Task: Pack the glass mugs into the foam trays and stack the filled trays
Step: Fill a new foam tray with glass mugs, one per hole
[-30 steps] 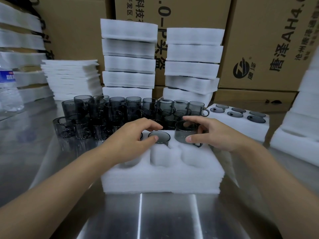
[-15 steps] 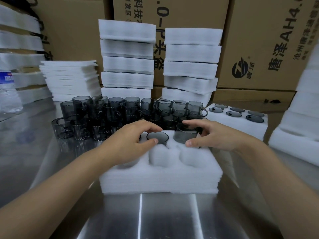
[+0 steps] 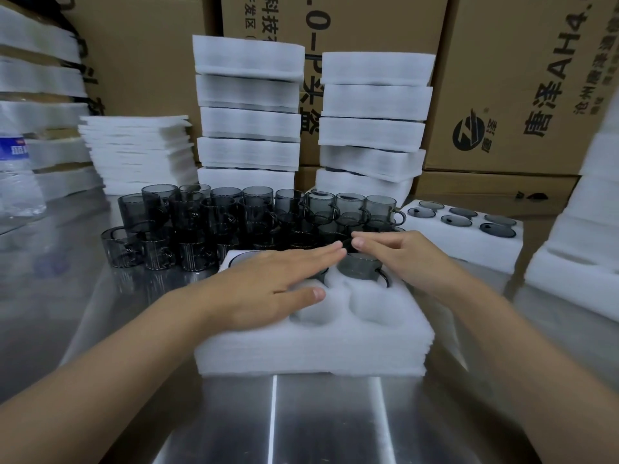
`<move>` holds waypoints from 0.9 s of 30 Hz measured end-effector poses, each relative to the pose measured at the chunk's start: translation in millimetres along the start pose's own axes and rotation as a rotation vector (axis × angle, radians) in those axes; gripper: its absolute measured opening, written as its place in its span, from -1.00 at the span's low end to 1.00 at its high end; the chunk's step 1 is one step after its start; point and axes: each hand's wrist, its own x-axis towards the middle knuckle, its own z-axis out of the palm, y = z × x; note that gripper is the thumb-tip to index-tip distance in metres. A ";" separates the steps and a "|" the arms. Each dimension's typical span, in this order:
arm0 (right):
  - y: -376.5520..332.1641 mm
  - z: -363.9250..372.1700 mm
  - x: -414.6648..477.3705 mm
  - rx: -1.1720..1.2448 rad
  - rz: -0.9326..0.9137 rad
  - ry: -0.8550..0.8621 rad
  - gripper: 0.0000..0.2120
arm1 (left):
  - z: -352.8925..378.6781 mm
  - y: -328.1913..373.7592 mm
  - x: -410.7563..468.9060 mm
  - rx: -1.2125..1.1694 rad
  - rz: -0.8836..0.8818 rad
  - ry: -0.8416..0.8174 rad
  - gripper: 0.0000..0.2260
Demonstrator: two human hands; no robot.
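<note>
A white foam tray (image 3: 311,346) lies on the steel table in front of me. A smoky glass mug (image 3: 360,270) sits part-way down in its back right pocket, handle to the right. My right hand (image 3: 398,259) rests on that mug's rim with fingers nearly straight. My left hand (image 3: 268,286) lies flat, fingers straight, over the back middle pocket, hiding the mug under it. A mug rim (image 3: 241,257) shows in the back left pocket. The front pockets hold nothing. Several loose mugs (image 3: 234,222) stand behind the tray.
A filled tray (image 3: 465,244) lies at the right. Two stacks of foam trays (image 3: 248,112) (image 3: 371,122) rise behind the mugs before cardboard boxes (image 3: 522,78). Thin foam sheets (image 3: 140,152) pile at back left, a water bottle (image 3: 16,175) far left, more foam (image 3: 586,229) far right.
My left hand has flattened and slid right over the middle mug. My right hand has stopped pinching the right mug and now lies on its top; that mug sits lower in its pocket.
</note>
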 end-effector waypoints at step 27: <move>-3.9 6.7 6.5 -0.338 0.051 -0.087 -0.67 | -0.1 5.4 12.8 0.025 -0.044 -0.042 -0.44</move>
